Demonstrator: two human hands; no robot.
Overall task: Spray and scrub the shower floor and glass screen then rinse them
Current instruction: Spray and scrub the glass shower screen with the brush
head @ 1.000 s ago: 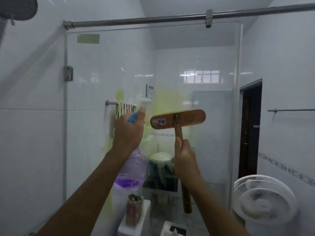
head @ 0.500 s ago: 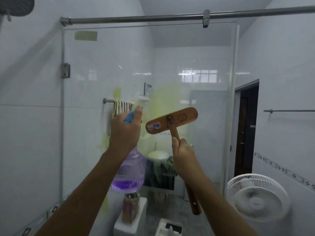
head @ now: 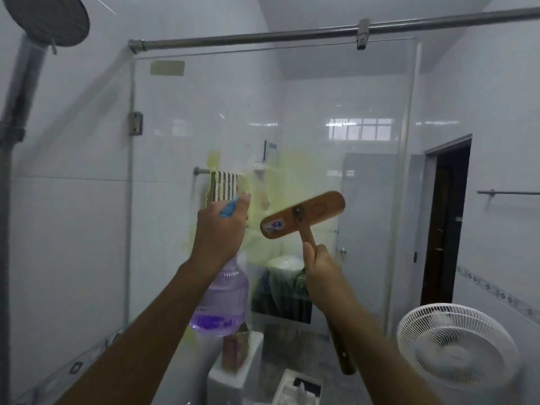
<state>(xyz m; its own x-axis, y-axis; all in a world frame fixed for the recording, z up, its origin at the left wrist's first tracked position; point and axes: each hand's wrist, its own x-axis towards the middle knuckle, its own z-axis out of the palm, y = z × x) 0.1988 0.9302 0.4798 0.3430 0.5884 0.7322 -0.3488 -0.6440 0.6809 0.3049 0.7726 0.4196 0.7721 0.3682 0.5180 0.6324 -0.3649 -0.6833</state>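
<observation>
Against the screen [head: 336,92], my right hand [head: 321,267] is clamped on the stiff brush [head: 302,214] handle. Left hand [head: 219,229] is wrapped round the bottle [head: 222,302] neck. Bottle's light, probably slick; I'd keep hold by the neck.

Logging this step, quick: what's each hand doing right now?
Left hand: closed around the neck of the purple spray bottle.
Right hand: closed on the handle of the wooden scrub brush.
</observation>
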